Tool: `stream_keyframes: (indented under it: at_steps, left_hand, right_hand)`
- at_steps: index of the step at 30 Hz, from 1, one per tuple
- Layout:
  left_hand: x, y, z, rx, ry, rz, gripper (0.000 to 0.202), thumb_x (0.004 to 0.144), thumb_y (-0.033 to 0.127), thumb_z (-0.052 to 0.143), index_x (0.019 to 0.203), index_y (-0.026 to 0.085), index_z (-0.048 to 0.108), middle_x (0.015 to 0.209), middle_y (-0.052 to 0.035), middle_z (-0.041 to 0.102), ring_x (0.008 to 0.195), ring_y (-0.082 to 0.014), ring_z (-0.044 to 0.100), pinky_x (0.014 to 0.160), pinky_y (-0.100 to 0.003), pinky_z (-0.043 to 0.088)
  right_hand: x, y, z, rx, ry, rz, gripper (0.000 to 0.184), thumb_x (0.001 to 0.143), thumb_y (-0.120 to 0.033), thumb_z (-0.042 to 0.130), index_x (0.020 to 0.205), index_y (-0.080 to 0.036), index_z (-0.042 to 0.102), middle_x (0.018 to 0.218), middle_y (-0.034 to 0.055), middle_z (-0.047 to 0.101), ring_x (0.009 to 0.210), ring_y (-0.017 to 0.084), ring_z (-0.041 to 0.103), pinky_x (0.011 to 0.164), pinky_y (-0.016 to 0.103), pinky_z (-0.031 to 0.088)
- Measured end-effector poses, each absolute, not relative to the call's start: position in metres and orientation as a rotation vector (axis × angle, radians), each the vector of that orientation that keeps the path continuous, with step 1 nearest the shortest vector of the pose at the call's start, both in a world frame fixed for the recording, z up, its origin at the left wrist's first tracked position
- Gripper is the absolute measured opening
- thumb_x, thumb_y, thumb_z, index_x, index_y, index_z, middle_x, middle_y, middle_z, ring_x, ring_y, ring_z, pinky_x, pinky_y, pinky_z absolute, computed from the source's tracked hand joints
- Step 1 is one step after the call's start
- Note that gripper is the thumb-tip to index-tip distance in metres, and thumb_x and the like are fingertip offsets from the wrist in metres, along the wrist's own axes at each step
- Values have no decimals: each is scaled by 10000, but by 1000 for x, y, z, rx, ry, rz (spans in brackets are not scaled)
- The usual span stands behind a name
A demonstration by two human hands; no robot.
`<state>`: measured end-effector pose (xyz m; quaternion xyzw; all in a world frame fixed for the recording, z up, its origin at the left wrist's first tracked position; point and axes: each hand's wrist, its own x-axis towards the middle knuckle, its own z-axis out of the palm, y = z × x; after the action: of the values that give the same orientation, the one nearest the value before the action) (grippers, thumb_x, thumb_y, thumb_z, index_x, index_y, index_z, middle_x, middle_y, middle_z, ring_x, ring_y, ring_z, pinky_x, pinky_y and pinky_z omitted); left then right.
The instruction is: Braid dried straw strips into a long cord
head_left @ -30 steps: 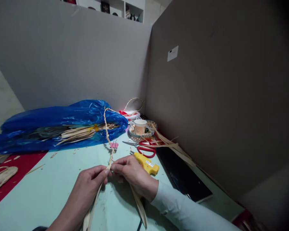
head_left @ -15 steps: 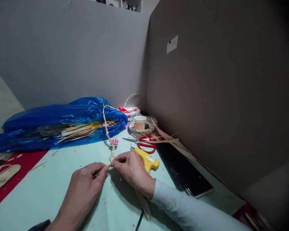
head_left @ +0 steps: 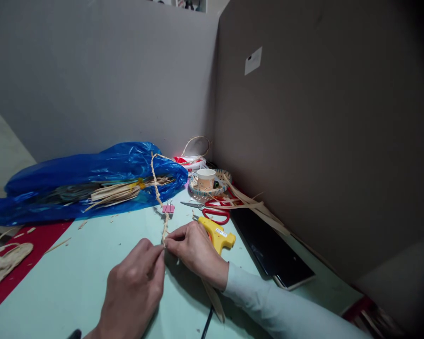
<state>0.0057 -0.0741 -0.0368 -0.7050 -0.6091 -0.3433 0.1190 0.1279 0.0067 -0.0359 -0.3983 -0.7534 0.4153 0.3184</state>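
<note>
A thin braid of pale plant fibre [head_left: 157, 189] runs from the back of the table toward me, with a pink binder clip [head_left: 168, 209] on it. My left hand [head_left: 136, 282] pinches the near end of the braid between thumb and forefinger. Close beside it, my right hand [head_left: 194, 249] is closed on the same braid, its fingertips just right of the left ones. A flat pale strip [head_left: 214, 301] extends from under my right hand toward me. The fibre between the fingertips is mostly hidden.
A yellow glue gun [head_left: 217, 234] lies just beyond my right hand, near red-handled scissors [head_left: 215, 214]. Farther right is a black tablet-like slab [head_left: 268, 247]. Behind stand a paper cup [head_left: 205, 180] in a woven tray [head_left: 195, 191] and a blue plastic bag [head_left: 74, 165] holding fibre bundles [head_left: 115, 192].
My left hand has turned and shifted slightly right and down, its fingertips now closer to the right ones. My right hand stays nearly in place on the braid.
</note>
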Motion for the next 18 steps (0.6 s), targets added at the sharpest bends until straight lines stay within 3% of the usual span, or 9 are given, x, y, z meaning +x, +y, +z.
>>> stream_keyframes:
  at_steps: [5, 11, 14, 18]
  left_hand:
    - [7, -83, -51, -2141, -1585, -674, 211, 875, 151, 439, 832, 201, 639, 702, -25, 632, 537, -158, 647, 482, -252, 476]
    - [9, -81, -71, -2161, -1451, -408, 308, 823, 57, 421, 1007, 135, 656, 845, -103, 721, 582, -200, 687, 464, -274, 513]
    - [12, -79, -67, -2208, -1457, -382, 337, 804, 38, 392, 960, 116, 681, 786, -110, 715, 559, -217, 673, 469, -304, 502]
    - [5, -73, -45, -2206, -1846, -745, 286, 895, 249, 433, 721, 209, 656, 700, -45, 658, 636, -203, 655, 572, -306, 473]
  right_hand:
    - [130, 8, -38, -1008, -1926, 1232, 217, 699, -193, 540, 495, -126, 575, 462, -42, 361, 517, 78, 342, 459, 217, 213]
    - [128, 7, -32, -993, -1626, 1776, 179, 726, -192, 548, 606, -119, 659, 434, -39, 467, 407, 66, 329, 417, 206, 222]
    - [127, 7, -32, -959, -1523, 1876, 167, 712, -157, 554, 562, -117, 618, 419, -52, 430, 387, 54, 305, 395, 203, 195]
    - [127, 8, -36, -933, -1525, 1832, 174, 715, -157, 572, 552, -114, 615, 411, -65, 392, 386, 49, 283, 397, 212, 181]
